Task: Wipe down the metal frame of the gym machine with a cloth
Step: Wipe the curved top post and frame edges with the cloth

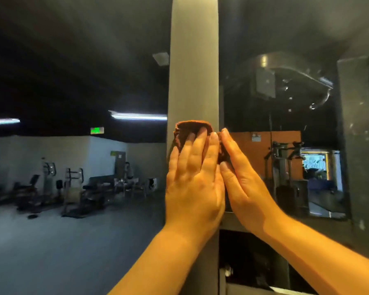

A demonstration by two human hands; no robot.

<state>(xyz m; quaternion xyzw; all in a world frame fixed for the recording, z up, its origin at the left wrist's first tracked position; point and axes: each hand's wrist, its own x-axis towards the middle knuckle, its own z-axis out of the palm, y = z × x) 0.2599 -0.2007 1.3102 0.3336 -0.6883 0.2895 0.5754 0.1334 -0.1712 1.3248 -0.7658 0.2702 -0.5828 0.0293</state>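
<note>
A grey upright metal post point(193, 60) of the gym machine's frame rises through the middle of the view. A dark brown cloth point(186, 129) lies against the post at about chest height. My left hand point(193, 179) presses the cloth flat on the post's front face with straight fingers. My right hand point(241, 175) lies against the post's right edge, its straight fingers touching the cloth's right side. Most of the cloth is hidden under both hands.
A dark glossy panel point(285, 92) and a second upright point(358, 145) stand to the right of the post. Several exercise machines point(73, 188) line the far left wall across an open grey floor point(51, 252). A lower crossbar point(254, 289) sits below.
</note>
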